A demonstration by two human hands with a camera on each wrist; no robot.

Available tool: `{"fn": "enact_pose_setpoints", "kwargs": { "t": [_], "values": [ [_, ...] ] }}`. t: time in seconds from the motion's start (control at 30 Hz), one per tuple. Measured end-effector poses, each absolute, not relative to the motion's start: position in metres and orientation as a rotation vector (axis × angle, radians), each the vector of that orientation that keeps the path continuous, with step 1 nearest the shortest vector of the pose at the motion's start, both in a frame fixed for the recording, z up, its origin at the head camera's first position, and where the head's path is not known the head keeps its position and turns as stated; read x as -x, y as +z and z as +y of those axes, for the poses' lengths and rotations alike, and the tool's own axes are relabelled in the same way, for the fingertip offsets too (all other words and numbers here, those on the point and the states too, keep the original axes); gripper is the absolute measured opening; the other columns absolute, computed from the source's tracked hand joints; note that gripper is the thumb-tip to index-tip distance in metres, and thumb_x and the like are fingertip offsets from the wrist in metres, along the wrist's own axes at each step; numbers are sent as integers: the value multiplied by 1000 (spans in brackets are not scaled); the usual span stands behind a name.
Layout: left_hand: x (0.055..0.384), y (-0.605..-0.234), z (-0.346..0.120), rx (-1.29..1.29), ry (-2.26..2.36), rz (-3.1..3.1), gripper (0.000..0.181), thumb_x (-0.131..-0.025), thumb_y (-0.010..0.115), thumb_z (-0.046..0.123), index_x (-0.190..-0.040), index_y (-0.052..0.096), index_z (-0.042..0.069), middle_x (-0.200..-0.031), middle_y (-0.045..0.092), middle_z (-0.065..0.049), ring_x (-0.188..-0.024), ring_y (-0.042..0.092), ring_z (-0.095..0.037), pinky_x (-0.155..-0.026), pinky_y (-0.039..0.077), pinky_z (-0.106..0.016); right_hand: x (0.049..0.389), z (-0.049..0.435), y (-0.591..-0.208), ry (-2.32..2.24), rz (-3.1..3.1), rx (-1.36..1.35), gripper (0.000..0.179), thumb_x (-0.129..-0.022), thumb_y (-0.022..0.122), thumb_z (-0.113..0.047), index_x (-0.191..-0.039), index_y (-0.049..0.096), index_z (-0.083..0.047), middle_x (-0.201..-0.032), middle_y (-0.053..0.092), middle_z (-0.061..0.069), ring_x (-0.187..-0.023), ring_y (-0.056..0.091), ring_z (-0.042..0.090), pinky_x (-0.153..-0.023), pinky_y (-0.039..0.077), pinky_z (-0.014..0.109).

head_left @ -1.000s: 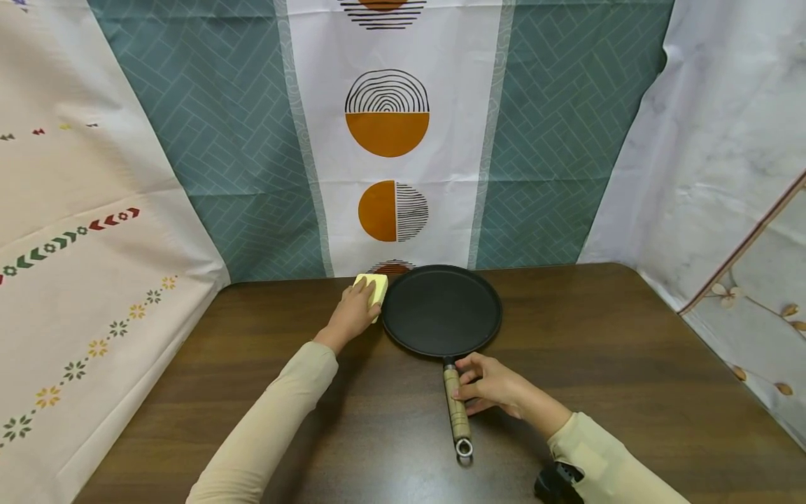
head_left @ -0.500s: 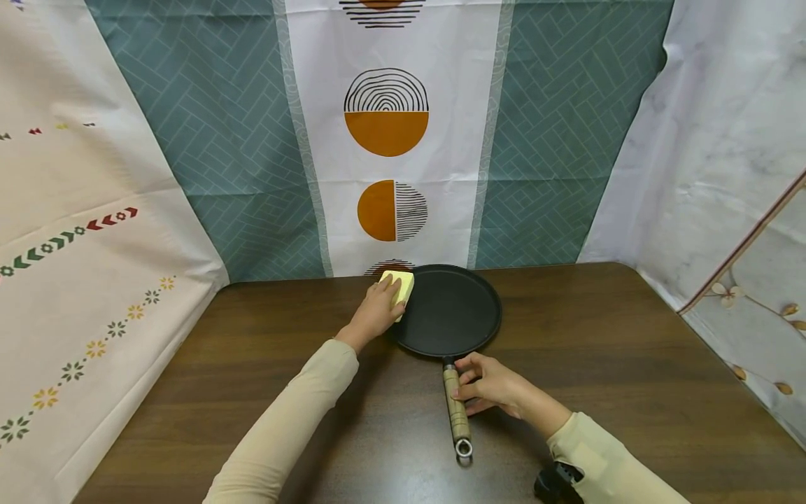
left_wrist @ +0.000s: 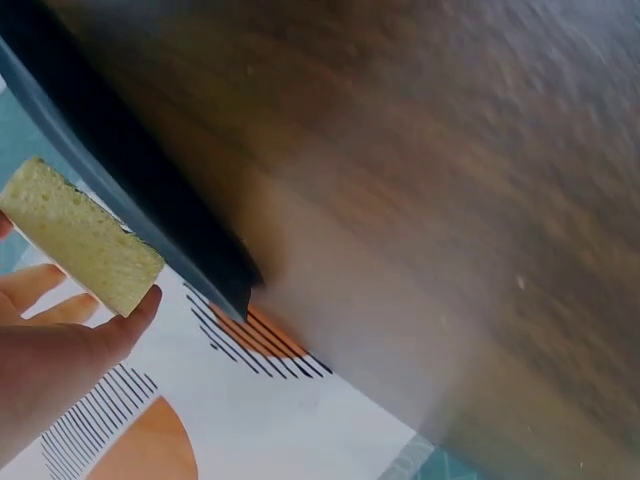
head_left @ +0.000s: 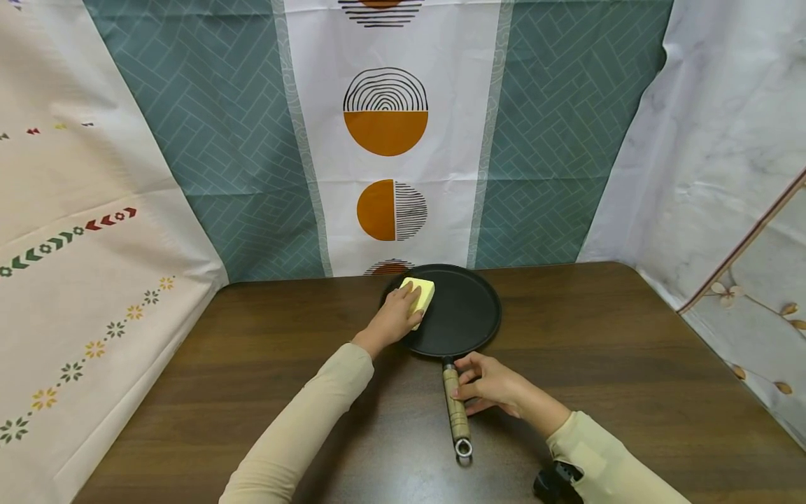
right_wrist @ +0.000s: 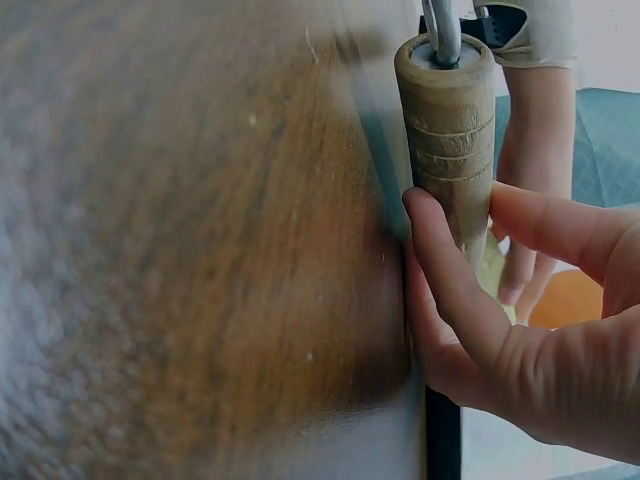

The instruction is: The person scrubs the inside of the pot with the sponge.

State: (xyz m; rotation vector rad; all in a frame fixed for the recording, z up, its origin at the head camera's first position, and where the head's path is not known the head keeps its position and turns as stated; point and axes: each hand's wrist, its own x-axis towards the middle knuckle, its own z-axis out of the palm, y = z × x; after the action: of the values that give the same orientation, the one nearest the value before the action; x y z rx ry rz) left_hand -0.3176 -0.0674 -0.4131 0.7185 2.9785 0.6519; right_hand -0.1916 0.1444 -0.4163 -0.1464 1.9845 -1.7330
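Observation:
A flat round black frying pan (head_left: 458, 315) lies on the wooden table, its handle (head_left: 457, 414) toward me. My left hand (head_left: 390, 316) grips a pale yellow sponge (head_left: 425, 290) at the left part of the pan's cooking surface. In the left wrist view, fingers and thumb hold the sponge (left_wrist: 88, 236) by its edges, close to the pan's dark rim (left_wrist: 190, 225). My right hand (head_left: 494, 386) holds the handle near its upper half. The right wrist view shows thumb and fingers around the ringed wooden handle (right_wrist: 448, 125), below its metal hanging loop (right_wrist: 443, 35).
The brown table (head_left: 617, 364) reaches back to a teal and white patterned cloth (head_left: 403, 161). Pale cloths hang at the left (head_left: 94, 280) and right (head_left: 718, 210). A black wrist device (head_left: 557, 481) sits at my right sleeve.
My left hand has carried the sponge rightward from beside the pan's left rim onto its surface, lately also slightly toward me. My right hand and the pan stay in place.

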Motion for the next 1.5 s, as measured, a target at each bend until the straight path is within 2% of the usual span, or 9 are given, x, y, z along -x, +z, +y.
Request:
{"fn": "enact_pose_setpoints", "kwargs": {
  "t": [0.5,1.03,1.2,1.5],
  "values": [
    [318,-424,-58,-743,473,2889,54,-100,51,25,-150,35,11,-157,24,-14,-140,24,-44,-110,28,-53,192,143,-416,-1727,1992,152,55,-82,68,4,-128,39,12,-98,48,16,-79,58,22,-70,57,45],
    [316,-422,-65,-1024,490,2802,53,-95,57,19,-145,44,8,-152,33,-16,-138,32,-38,-112,27,-46,192,142,-415,-1726,2001,151,54,-81,67,5,-127,39,12,-95,48,15,-77,59,22,-69,57,45],
    [314,-420,-65,-1076,528,2752,53,-93,60,16,-143,47,8,-152,34,-14,-138,33,-35,-111,29,-45,191,141,-412,-1721,2007,155,54,-81,67,5,-127,39,12,-96,48,15,-78,57,21,-69,57,46],
    [312,-418,-64,-1110,548,2669,52,-93,60,17,-143,48,12,-154,33,-5,-141,29,-30,-113,26,-44,192,141,-413,-1719,2001,140,54,-81,67,5,-127,39,12,-95,48,14,-77,61,22,-69,57,46]
  ]
}}
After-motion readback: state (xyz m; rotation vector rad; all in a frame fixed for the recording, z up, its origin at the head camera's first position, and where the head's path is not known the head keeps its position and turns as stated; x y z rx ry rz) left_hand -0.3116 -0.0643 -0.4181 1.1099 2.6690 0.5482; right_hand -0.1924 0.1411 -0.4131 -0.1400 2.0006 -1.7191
